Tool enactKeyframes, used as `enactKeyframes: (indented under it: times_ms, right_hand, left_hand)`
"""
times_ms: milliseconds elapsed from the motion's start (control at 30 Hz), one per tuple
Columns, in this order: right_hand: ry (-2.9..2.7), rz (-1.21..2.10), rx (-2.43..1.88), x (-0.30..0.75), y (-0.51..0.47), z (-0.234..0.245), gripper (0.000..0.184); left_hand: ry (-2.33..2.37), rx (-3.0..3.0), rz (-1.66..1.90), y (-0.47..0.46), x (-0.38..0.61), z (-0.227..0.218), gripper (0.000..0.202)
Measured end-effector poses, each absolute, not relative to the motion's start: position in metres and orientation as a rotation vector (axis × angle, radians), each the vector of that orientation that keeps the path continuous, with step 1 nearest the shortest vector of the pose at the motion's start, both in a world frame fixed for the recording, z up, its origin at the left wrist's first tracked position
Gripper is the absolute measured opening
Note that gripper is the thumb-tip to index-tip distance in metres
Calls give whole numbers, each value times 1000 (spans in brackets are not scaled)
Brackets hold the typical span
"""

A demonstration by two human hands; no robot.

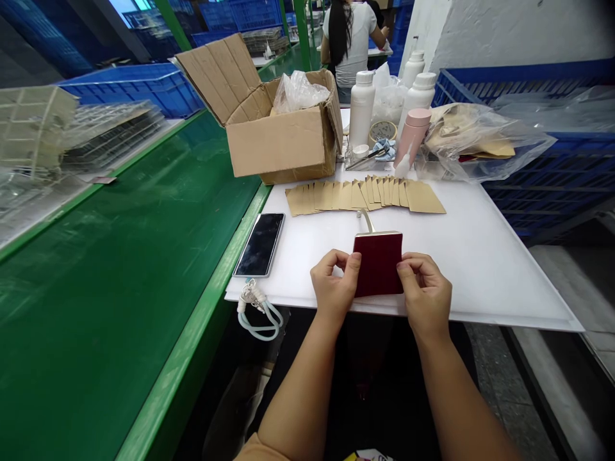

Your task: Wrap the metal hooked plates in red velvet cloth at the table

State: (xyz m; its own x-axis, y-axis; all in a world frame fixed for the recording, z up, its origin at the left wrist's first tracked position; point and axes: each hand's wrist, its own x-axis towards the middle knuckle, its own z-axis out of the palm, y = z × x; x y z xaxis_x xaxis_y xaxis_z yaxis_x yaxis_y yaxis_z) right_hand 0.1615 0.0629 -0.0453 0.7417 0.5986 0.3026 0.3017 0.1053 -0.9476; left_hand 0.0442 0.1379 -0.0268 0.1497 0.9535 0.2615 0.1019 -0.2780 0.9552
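Observation:
A dark red flat piece (379,262) lies on the white board (480,256) near its front edge. My left hand (334,285) pinches its left edge, fingers closed. My right hand (425,291) grips its right edge, fingers closed too. A pale curved tool or strip (368,221) pokes out from behind the red piece's top edge. Just beyond it, a fanned row of tan cardboard pieces (365,194) lies across the board.
A black phone (260,244) with a pale blue lanyard (259,314) lies left, beside the green conveyor belt (120,256). An open cardboard box (283,134), white bottles (361,107), a pink bottle (413,136) and plastic bags (485,141) stand behind. A person (348,38) works far back.

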Motion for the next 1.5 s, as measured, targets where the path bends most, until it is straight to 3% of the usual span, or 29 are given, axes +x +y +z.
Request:
enactKeyframes:
  times_ms: [1500]
  right_hand:
    - [-760, 272, -1516, 163, 65, -47, 13]
  left_hand:
    - [1105, 1489, 1199, 140, 47, -25, 35]
